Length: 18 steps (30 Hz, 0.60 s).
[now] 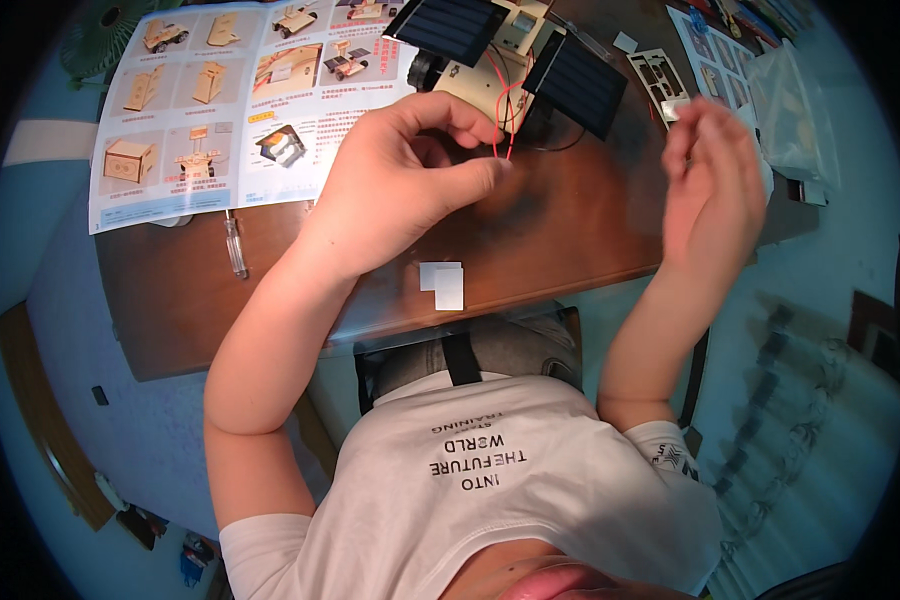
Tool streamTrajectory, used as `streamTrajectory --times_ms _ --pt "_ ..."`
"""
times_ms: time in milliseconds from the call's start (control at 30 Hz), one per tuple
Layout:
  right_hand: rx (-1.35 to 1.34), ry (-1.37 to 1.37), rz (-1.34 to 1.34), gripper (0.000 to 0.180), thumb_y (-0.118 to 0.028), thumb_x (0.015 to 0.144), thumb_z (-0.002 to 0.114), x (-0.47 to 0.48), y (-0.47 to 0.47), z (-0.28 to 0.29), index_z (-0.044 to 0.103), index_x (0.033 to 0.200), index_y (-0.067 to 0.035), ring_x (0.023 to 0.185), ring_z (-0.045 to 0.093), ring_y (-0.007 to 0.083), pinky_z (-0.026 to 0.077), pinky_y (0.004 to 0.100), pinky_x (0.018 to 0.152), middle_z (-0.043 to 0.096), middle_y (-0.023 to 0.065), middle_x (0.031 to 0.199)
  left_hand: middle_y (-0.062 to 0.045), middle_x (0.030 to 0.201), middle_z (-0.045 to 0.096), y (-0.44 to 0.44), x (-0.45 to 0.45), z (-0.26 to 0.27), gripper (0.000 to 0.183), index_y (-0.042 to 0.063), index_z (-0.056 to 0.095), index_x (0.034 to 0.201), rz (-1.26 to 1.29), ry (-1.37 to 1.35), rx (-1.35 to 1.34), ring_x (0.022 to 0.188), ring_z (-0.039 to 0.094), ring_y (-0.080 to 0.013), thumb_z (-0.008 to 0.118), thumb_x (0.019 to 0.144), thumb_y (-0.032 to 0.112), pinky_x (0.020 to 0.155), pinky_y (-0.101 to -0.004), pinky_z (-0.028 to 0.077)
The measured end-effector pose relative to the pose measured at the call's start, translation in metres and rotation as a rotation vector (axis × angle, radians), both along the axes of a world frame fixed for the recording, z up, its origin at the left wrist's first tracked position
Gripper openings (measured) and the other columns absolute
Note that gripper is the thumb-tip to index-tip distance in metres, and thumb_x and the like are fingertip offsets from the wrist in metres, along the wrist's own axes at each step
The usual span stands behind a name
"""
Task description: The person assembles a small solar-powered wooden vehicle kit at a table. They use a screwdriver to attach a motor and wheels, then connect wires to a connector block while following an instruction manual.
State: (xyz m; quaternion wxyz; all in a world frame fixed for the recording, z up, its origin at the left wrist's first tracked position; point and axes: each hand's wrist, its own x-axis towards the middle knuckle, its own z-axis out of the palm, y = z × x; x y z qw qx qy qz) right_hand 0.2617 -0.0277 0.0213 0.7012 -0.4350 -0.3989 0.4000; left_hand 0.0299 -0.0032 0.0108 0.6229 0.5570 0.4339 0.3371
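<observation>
My left hand (pixel 401 172) pinches the looped red wires (pixel 504 101) between thumb and forefinger. The wires hang from a wooden model car (pixel 461 86) at the top of the table. Two dark solar panels (pixel 450 26) stand out from the car, one on each side, and a black wheel (pixel 424 69) shows at its left. My right hand (pixel 712 172) is raised at the right with its fingers curled, slightly blurred. A small white piece (pixel 673 110) shows at its fingertips, over a cut-out wooden sheet (pixel 656 79); whether the fingers grip it is unclear.
An instruction sheet (pixel 240 112) with pictures covers the table's left. A clear-handled screwdriver (pixel 235 244) lies below it. Two white paper pieces (pixel 448 289) overlap near the front edge of the brown table (pixel 570 240). A clear plastic bag (pixel 787 112) is at the right, a green fan (pixel 112 37) at upper left.
</observation>
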Motion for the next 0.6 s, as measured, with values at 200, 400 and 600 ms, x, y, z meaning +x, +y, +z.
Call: streamTrajectory --times_ms 200,400,600 --pt "-0.243 0.084 0.213 0.019 -0.002 0.089 0.050 -0.038 -0.032 -0.020 0.057 0.105 0.003 0.067 0.055 0.0085 0.042 0.0183 0.055 0.064 0.0113 0.093 0.004 0.088 0.059 -0.001 0.002 -0.003 0.013 0.003 0.060 0.089 -0.047 0.035 0.040 0.066 0.047 0.0010 0.066 0.078 0.000 0.055 -0.0144 0.037" --pt "-0.279 0.214 0.320 0.025 -0.005 0.090 0.047 -0.048 -0.022 -0.019 0.054 0.112 0.005 0.067 0.054 0.0091 0.041 0.0182 0.055 0.063 0.0126 0.096 0.004 0.081 0.059 0.000 0.003 0.009 0.011 0.005 0.061 0.087 -0.069 0.065 -0.088 0.059 0.045 0.0011 0.068 0.079 0.006 0.045 -0.0144 0.031" --pt "-0.257 0.264 0.342 0.030 -0.004 0.089 0.045 -0.056 -0.020 -0.021 0.051 0.116 0.006 0.070 0.054 0.0101 0.041 0.0187 0.057 0.058 0.0141 0.110 0.004 0.073 0.058 -0.001 0.006 0.011 0.009 0.006 0.062 0.087 -0.079 -0.011 -0.170 0.055 0.044 0.0002 0.068 0.080 0.008 0.045 -0.0144 0.031"
